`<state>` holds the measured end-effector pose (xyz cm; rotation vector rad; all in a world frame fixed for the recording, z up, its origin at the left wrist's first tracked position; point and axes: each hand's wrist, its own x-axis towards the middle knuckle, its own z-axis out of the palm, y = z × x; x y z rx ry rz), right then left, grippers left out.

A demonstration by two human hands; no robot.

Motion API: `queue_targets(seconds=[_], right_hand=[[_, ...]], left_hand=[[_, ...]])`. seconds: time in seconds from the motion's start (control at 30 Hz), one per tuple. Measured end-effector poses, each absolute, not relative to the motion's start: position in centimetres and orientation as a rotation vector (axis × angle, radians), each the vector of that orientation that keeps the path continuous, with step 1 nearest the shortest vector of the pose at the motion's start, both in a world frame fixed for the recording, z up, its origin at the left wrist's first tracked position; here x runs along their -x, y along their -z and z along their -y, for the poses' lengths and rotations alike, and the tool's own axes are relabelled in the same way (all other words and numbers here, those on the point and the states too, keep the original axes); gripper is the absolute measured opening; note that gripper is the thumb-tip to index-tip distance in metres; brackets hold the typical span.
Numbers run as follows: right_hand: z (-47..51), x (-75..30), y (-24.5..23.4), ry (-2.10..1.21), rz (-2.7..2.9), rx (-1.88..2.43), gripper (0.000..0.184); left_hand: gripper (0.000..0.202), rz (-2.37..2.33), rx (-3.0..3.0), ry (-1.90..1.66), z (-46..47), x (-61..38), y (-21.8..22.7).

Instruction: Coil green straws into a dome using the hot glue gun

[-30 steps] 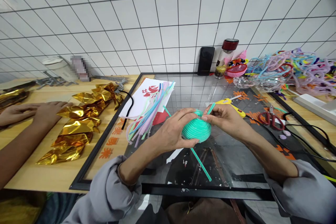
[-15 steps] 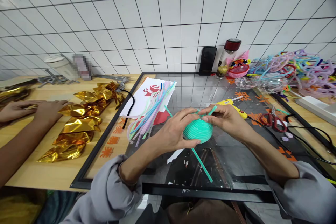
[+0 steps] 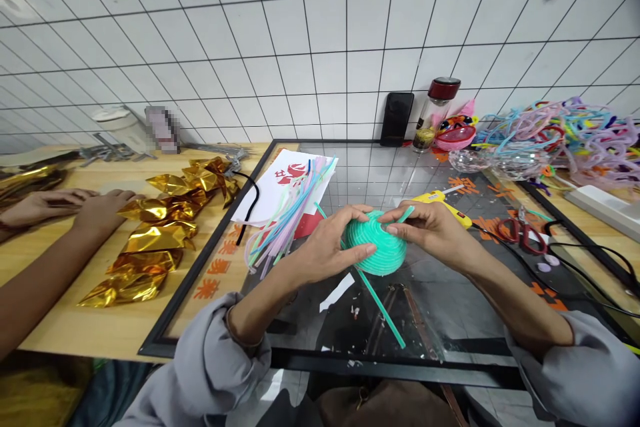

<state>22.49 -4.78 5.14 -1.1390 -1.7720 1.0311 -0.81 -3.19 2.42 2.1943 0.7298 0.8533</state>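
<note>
A green dome of coiled pipe cleaner [image 3: 379, 252] is held between my two hands over the dark glass tabletop. My left hand [image 3: 327, 247] grips its left side, thumb in front and fingers at the top. With thumb and index finger, my right hand [image 3: 433, 230] pinches a green pipe cleaner [image 3: 406, 215] at the top right of the dome; its short end sticks up past the fingers. Under the dome, another straight green pipe cleaner [image 3: 384, 312] slants across the glass. Just behind my right hand lies a yellow glue gun [image 3: 453, 208].
Left of my hands, a bundle of pastel pipe cleaners [image 3: 293, 220] lies on white paper [image 3: 265, 183]. Red scissors [image 3: 523, 233] and black cables are to the right. A phone [image 3: 397, 119] and a bottle [image 3: 434, 117] stand by the wall. A co-worker's hands [image 3: 95, 210] touch gold foil [image 3: 160, 233].
The dome has turned so its coiled top faces me more. My left thumb has moved up from its lower edge onto its front. My right hand keeps its pinch.
</note>
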Motion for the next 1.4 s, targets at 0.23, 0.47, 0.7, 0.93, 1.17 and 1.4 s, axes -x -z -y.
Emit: queue_targets(seconds=[0.23,0.47,0.7,0.93,1.17,1.4], right_hand=[[4.8,-22.5,-4.9,-1.017,1.762,1.151,0.021],[4.6,-22.5,-4.8,-0.983,1.809,1.169,0.026],[4.6,-22.5,-4.9,-0.994,1.782,1.167,0.028],[4.7,-22.5,-4.7,-1.017,1.747,1.175,0.021],[4.7,-22.4,-4.7,-1.010,1.777,1.149,0.023],[4.7,-22.4,-4.7,-0.999,1.805,1.152,0.032]], left_hand=[[0.012,-0.745,-2.198,-0.942,2.6,0.9,-2.3],[0.018,-0.802,-2.313,-1.054,2.4,0.5,-1.8],[0.028,-1.136,-2.215,-1.204,2.2,0.5,-1.5],[0.045,-1.317,-2.034,-1.409,1.2,1.6,-2.0],[0.016,-0.910,-2.422,-1.558,2.2,0.6,-2.1],[0.021,-0.575,-2.626,-1.337,3.1,-0.1,-2.0]])
